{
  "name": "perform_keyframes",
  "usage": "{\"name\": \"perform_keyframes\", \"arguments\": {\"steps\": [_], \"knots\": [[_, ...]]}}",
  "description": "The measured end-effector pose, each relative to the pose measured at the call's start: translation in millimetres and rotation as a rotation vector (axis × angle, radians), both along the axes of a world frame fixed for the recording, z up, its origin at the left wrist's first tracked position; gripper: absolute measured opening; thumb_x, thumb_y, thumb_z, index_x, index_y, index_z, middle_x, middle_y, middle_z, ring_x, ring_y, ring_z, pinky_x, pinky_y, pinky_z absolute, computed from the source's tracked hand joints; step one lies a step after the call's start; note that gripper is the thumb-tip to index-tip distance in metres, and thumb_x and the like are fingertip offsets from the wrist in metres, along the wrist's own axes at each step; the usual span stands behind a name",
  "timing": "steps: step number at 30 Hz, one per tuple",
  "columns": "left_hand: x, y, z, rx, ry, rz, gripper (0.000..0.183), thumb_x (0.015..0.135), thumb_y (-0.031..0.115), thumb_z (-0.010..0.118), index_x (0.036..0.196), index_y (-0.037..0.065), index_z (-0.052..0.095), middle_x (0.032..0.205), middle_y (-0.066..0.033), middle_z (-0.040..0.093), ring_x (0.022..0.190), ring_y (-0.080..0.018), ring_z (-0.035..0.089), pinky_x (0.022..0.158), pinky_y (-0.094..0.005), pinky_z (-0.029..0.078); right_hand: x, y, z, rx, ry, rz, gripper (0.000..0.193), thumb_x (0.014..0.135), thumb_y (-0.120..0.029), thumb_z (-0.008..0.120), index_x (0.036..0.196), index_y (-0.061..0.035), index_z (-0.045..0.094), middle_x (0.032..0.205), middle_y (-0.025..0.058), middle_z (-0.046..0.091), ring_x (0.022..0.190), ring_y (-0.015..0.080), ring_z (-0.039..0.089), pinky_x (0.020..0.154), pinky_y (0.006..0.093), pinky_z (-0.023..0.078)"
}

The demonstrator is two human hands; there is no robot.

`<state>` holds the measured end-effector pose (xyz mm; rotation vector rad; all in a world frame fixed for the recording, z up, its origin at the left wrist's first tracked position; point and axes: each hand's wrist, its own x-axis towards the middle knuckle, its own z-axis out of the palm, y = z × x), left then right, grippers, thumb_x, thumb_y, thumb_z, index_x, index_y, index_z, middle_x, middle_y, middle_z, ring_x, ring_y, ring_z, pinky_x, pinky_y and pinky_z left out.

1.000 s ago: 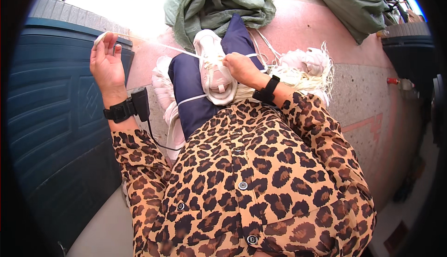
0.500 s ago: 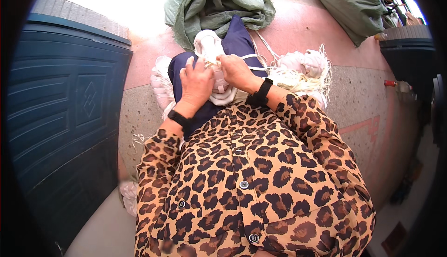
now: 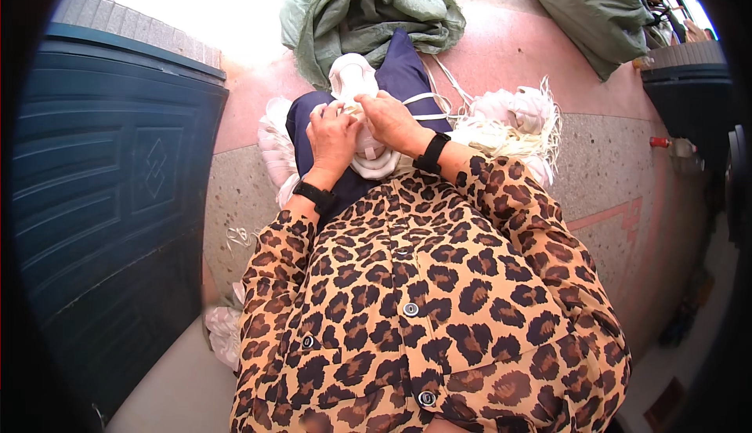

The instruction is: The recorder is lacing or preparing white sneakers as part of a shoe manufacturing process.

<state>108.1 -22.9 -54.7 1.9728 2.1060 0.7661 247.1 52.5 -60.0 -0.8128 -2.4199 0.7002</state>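
Observation:
A pale pinkish-white shoe (image 3: 354, 75) lies lengthwise over my lap, one end toward me. My left hand (image 3: 332, 137) bends over its left side, fingers curled and pinching at the lacing area. From the right, my right hand (image 3: 393, 124) meets it there, thumb and fingers closed. Cream shoelace shows between the fingertips; its exact path is hidden under them. A loose white shoelace (image 3: 429, 97) crosses my dark blue trouser leg (image 3: 403, 61) beside the right hand.
A heap of white shoes and laces (image 3: 509, 127) lies to my right, more shoes (image 3: 276, 147) to my left. Green woven sacks (image 3: 376, 10) stand ahead and at far right. A dark blue panelled door (image 3: 117, 174) borders the left. Stray lace (image 3: 241, 237) lies on the speckled floor.
My hands have drawn slightly closer together over the shoe, and the left fingers are more curled. The shoe stays on my lap; the view has shifted slightly.

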Motion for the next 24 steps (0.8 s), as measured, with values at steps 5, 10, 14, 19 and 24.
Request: {"name": "perform_keyframes", "arguments": {"steps": [5,10,14,19,24], "knots": [[-50.4,6.4,23.0,-0.036,-0.779,0.556,0.014,0.085,0.018,0.057,0.082,0.004,0.059,0.090,-0.0103,0.064,0.082,-0.0246,0.058,0.071,-0.0368,0.046,-4.6,2.2,3.7,-0.200,-0.050,-0.121,0.040,0.068,-0.007,0.058,0.108,-0.0033,0.057,0.083,0.0123,0.062,0.089,0.0298,0.055,0.080,0.0396,0.040],[-197.8,-31.6,73.8,0.572,-1.772,0.446,0.042,0.097,0.028,0.032,0.103,-0.009,0.051,0.099,-0.0209,0.061,0.092,-0.0328,0.058,0.087,-0.0471,0.046,-19.8,20.3,19.2,-0.753,0.223,-0.088,0.039,0.074,-0.009,0.057,0.112,-0.0022,0.057,0.082,0.0044,0.061,0.082,0.0172,0.055,0.073,0.0309,0.041],[-265.0,-90.6,96.3,0.550,-1.736,0.539,0.025,0.098,0.022,0.036,0.076,0.010,0.038,0.057,0.0029,0.028,0.044,-0.0088,0.024,0.043,-0.0241,0.024,24.8,55.1,69.9,-1.259,0.875,-0.098,0.033,0.080,-0.009,0.056,0.111,0.0010,0.054,0.079,0.0012,0.055,0.073,0.0131,0.055,0.079,0.0302,0.045],[-241.0,-96.6,84.2,0.349,-1.252,0.815,0.012,0.091,0.017,0.054,0.093,0.006,0.049,0.057,0.0050,0.033,0.041,-0.0039,0.027,0.035,-0.0205,0.020,144.6,103.6,143.2,-0.954,1.115,-0.179,0.034,0.092,-0.012,0.045,0.122,0.0032,0.040,0.064,-0.0036,0.031,0.060,0.0083,0.034,0.065,0.0257,0.037],[-151.6,-58.2,52.4,-0.032,-1.077,0.473,0.045,0.084,0.012,0.059,0.124,-0.003,0.045,0.074,0.0000,0.055,0.055,-0.0073,0.052,0.051,-0.0175,0.041,196.4,107.0,143.5,-0.749,1.159,-0.263,0.029,0.095,-0.014,0.043,0.118,0.0047,0.043,0.068,0.0001,0.043,0.060,0.0097,0.042,0.061,0.0236,0.041]]}}
